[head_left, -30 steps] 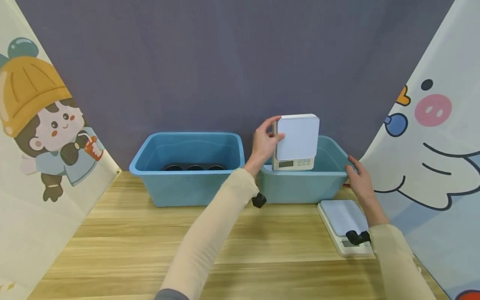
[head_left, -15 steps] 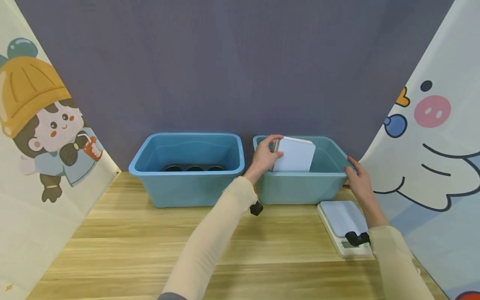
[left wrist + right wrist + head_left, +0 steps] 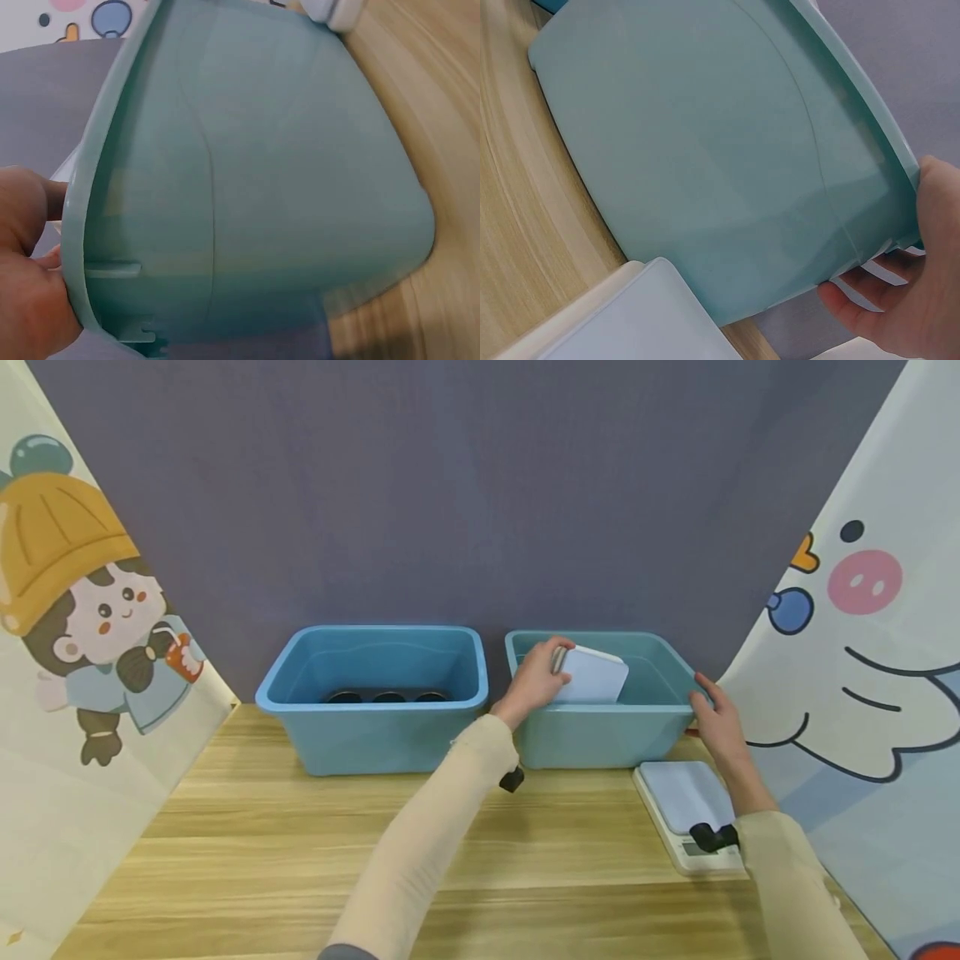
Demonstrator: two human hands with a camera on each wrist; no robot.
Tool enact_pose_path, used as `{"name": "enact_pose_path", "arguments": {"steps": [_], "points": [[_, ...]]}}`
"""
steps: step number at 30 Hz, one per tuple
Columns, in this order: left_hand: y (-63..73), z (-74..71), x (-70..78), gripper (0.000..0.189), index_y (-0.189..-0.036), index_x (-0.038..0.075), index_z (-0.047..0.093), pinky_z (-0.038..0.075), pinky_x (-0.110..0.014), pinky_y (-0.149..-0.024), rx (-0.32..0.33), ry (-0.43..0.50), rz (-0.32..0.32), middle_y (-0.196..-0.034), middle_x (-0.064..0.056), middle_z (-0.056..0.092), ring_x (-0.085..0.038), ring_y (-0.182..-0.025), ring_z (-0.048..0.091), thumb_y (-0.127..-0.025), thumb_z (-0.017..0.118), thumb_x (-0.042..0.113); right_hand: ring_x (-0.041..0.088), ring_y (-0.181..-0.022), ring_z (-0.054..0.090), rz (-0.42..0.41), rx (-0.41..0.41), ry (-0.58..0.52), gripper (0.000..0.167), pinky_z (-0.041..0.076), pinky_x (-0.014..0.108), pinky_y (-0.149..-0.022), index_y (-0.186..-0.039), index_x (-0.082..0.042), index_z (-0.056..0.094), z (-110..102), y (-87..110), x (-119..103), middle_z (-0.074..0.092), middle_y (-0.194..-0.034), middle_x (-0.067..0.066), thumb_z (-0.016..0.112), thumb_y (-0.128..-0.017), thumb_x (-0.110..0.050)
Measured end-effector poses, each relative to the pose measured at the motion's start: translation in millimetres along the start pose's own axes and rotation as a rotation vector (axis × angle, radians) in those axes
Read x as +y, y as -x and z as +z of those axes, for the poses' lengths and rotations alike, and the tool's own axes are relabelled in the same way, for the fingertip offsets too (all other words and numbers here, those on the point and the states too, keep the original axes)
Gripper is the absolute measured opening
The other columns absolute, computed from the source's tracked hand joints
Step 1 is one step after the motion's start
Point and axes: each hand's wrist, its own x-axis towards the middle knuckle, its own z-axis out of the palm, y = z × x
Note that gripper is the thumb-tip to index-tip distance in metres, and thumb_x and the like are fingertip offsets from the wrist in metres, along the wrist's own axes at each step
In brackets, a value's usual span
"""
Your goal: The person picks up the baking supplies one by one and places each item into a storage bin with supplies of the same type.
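My left hand (image 3: 536,677) reaches over the near rim of the green-blue plastic bin (image 3: 600,739) and grips a white kitchen scale (image 3: 595,677) by its left edge. The scale stands tilted, its lower part hidden behind the bin's front wall. In the left wrist view, the bin's wall hides most of the scale. My right hand (image 3: 718,718) holds the bin's right end; in the right wrist view the thumb lies at the rim and the fingers (image 3: 855,300) curl under it. A second kitchen scale (image 3: 688,806) lies flat on the table below my right hand.
A blue bin (image 3: 375,735) stands just left of the green-blue one, with dark round-topped things (image 3: 388,697) inside. The wooden table (image 3: 300,860) runs toward me. A grey cloth (image 3: 480,493) hangs behind the bins, with printed cartoon panels at both sides.
My left hand has lowered the scale from above the rim down into the green-blue bin, tilting it so its display no longer shows. My right hand has stayed at the bin's right end.
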Motion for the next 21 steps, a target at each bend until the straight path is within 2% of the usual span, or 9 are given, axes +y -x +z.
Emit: {"name": "enact_pose_path", "arguments": {"steps": [3,8,10,13,15,16,18,21], "points": [[3.2,0.1,2.2,0.047,-0.142,0.025,0.046,0.049,-0.036,-0.085,-0.038,-0.056,-0.004,-0.136,-0.006,0.050,-0.021,-0.101,0.057,-0.098,0.060,0.013,0.045,-0.137,0.033,-0.002,-0.002,-0.007,0.063,0.054,0.020,-0.069,-0.161,-0.018,0.015,1,-0.4,1,0.013,-0.165,0.019,0.029,-0.104,-0.041],[7.2,3.5,5.3,0.051,-0.146,0.024,0.037,0.048,-0.033,-0.074,-0.062,-0.084,-0.039,-0.144,-0.007,0.040,-0.021,-0.095,0.058,-0.101,0.052,0.007,0.045,-0.138,0.032,0.002,-0.005,-0.012,0.062,0.052,0.017,-0.068,-0.161,-0.018,0.014,1,-1.7,5,0.012,-0.165,0.020,0.028,-0.104,-0.041],[7.2,6.1,5.4,0.055,-0.148,0.022,0.036,0.048,-0.033,-0.076,-0.053,-0.118,-0.042,-0.149,-0.008,0.036,-0.023,-0.104,0.058,-0.099,0.051,0.003,0.046,-0.138,0.032,0.005,-0.003,-0.011,0.062,0.051,0.016,-0.066,-0.161,-0.017,0.014,0,-2.3,6,0.012,-0.165,0.020,0.029,-0.104,-0.041],[7.5,9.3,5.3,0.056,-0.149,0.019,0.039,0.048,-0.034,-0.096,-0.030,-0.219,-0.029,-0.156,-0.008,0.030,-0.025,-0.129,0.049,-0.096,0.051,0.003,0.046,-0.138,0.032,0.010,0.002,-0.008,0.062,0.051,0.015,-0.066,-0.161,-0.018,0.014,0,-2.2,6,0.012,-0.165,0.020,0.028,-0.104,-0.040],[8.0,10.6,5.1,0.053,-0.148,0.016,0.042,0.040,-0.037,-0.110,-0.025,-0.310,0.001,-0.156,-0.008,0.034,-0.024,-0.141,0.039,-0.097,0.052,0.006,0.046,-0.138,0.033,0.009,0.003,-0.004,0.062,0.052,0.017,-0.066,-0.161,-0.018,0.014,0,-1.8,6,0.013,-0.165,0.020,0.029,-0.104,-0.040],[8.6,10.6,5.8,0.052,-0.147,0.015,0.043,0.038,-0.038,-0.112,-0.035,-0.350,0.014,-0.154,-0.008,0.038,-0.024,-0.140,0.040,-0.097,0.052,0.008,0.046,-0.138,0.033,0.009,0.003,-0.002,0.062,0.052,0.018,-0.067,-0.161,-0.018,0.014,1,-1.6,6,0.013,-0.165,0.020,0.029,-0.104,-0.041],[9.7,10.5,6.8,0.050,-0.147,0.015,0.044,0.039,-0.037,-0.112,-0.063,-0.401,0.042,-0.150,-0.006,0.044,-0.022,-0.137,0.045,-0.098,0.052,0.013,0.046,-0.138,0.033,0.008,0.001,-0.004,0.062,0.053,0.019,-0.068,-0.161,-0.018,0.014,1,-1.3,5,0.013,-0.165,0.021,0.028,-0.104,-0.041],[11.7,9.0,8.4,0.048,-0.147,0.017,0.044,0.044,-0.035,-0.106,-0.100,-0.404,0.072,-0.145,-0.002,0.051,-0.019,-0.129,0.052,-0.100,0.051,0.016,0.047,-0.137,0.033,0.008,0.001,-0.006,0.062,0.053,0.019,-0.068,-0.161,-0.018,0.014,1,-2.0,4,0.013,-0.164,0.021,0.028,-0.104,-0.041]]}}
